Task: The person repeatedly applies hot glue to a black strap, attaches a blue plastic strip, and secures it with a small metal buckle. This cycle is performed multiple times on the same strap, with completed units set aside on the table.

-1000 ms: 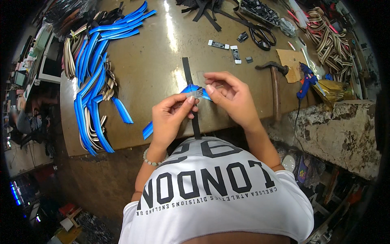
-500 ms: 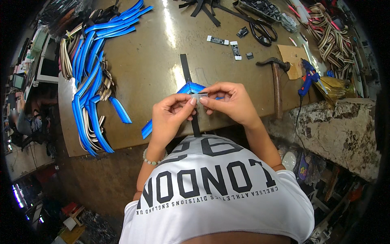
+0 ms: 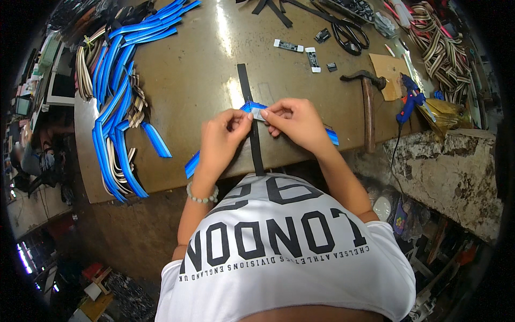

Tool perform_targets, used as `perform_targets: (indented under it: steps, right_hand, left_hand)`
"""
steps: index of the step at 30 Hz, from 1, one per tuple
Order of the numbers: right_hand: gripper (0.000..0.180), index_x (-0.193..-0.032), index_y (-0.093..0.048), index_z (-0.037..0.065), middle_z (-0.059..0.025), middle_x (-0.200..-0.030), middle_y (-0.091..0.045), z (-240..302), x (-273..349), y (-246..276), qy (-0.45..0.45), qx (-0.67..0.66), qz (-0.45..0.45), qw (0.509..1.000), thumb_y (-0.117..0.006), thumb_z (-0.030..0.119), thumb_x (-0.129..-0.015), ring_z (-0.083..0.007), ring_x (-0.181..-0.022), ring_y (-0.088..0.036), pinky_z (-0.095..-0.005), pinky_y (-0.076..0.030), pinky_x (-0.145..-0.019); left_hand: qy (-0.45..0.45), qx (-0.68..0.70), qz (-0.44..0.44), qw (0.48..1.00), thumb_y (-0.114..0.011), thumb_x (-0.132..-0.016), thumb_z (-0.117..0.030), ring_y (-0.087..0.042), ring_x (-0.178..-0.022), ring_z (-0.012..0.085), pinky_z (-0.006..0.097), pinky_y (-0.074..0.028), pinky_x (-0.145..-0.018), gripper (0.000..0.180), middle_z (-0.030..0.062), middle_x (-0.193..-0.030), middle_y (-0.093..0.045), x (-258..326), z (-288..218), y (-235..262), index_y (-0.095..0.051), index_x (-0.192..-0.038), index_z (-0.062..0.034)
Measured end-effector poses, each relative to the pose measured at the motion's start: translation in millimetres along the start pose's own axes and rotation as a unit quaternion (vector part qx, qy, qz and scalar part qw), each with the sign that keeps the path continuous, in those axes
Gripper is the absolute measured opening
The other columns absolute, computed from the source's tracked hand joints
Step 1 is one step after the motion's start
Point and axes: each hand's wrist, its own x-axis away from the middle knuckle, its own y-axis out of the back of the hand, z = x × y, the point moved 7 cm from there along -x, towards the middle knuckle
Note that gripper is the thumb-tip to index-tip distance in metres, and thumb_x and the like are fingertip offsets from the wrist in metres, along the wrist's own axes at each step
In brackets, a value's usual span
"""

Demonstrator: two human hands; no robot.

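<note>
Both hands, the left hand (image 3: 224,138) and right hand (image 3: 294,122), are pinching one blue strap (image 3: 256,109) with a small grey tag (image 3: 258,114) over the desk (image 3: 204,80), lying across one black strip (image 3: 250,115); one hammer (image 3: 368,104) is resting nearby.

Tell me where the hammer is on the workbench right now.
In the head view the hammer lies on the workbench to the person's right, just beyond the right hand, with the blue glue gun further right of it.
</note>
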Motion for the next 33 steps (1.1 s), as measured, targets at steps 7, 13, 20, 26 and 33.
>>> perform_targets:
  steps: [7, 13, 20, 26, 33]
  right_hand:
    - [0.028, -0.077, -0.061, -0.002, -0.0061, -0.061, -0.063, 4.6, -22.9, 2.1, -0.004, 0.194, -0.023, 0.981, -0.074, 0.021, -0.086, -0.0095, -0.049, -0.06, -0.0247, -0.046, -0.043]
    - [0.029, -0.075, -0.061, -0.001, -0.0046, -0.058, -0.062, 4.9, -24.7, 1.0, -0.032, 0.2, -0.007, 0.979, -0.075, 0.022, -0.086, -0.0092, -0.048, -0.059, -0.0249, -0.046, -0.042]
    - [0.028, -0.074, -0.061, -0.001, -0.0044, -0.058, -0.062, 1.5, -26.0, 0.4, -0.024, 0.171, -0.003, 0.985, -0.075, 0.021, -0.086, -0.0092, -0.048, -0.059, -0.0241, -0.046, -0.042]
    - [0.027, -0.075, -0.061, -0.002, -0.0052, -0.058, -0.062, 1.0, -26.5, 0.4, -0.031, 0.196, -0.009, 0.98, -0.074, 0.019, -0.086, -0.0094, -0.047, -0.059, -0.0245, -0.046, -0.042]
    - [0.026, -0.076, -0.061, -0.002, -0.0049, -0.058, -0.062, -1.3, -26.3, 1.2, -0.025, 0.188, -0.018, 0.982, -0.074, 0.018, -0.086, -0.0091, -0.047, -0.059, -0.0245, -0.045, -0.041]
  left_hand:
    - [0.002, -0.052, 0.01, 0.999, -0.072, -0.083, -0.015, -0.063, -0.061, 0.0131, 0.028, -0.051, -0.06, 0.023, 0.0126, -0.068, -0.068, -23.6, 8.2, -2.4, -0.069, -0.082, 0.007]
    - [0.061, -0.004, 0.027, 0.998, -0.075, -0.083, -0.016, -0.062, -0.056, 0.0106, 0.026, -0.048, -0.053, 0.024, 0.0082, -0.063, -0.065, -27.7, 14.0, -1.0, -0.064, -0.079, 0.0044]
    - [0.05, 0.079, 0.014, 0.995, -0.074, -0.085, -0.011, -0.057, -0.056, 0.0072, 0.023, -0.046, -0.052, 0.02, 0.0045, -0.067, -0.062, -21.1, 17.0, -0.1, -0.06, -0.083, 0.0027]
    - [-0.054, -0.007, 0.024, 0.998, -0.076, -0.077, 0.001, -0.058, -0.072, 0.011, 0.023, -0.049, -0.065, 0.02, 0.0065, -0.091, -0.06, 5.2, 10.4, 5.7, -0.063, -0.092, 0.0001]
    - [-0.085, -0.02, -0.064, 0.994, -0.077, -0.075, -0.003, -0.058, -0.064, 0.0147, 0.029, -0.048, -0.061, 0.014, 0.0088, -0.08, -0.065, -3.4, 6.9, 3.2, -0.069, -0.086, 0.0008]
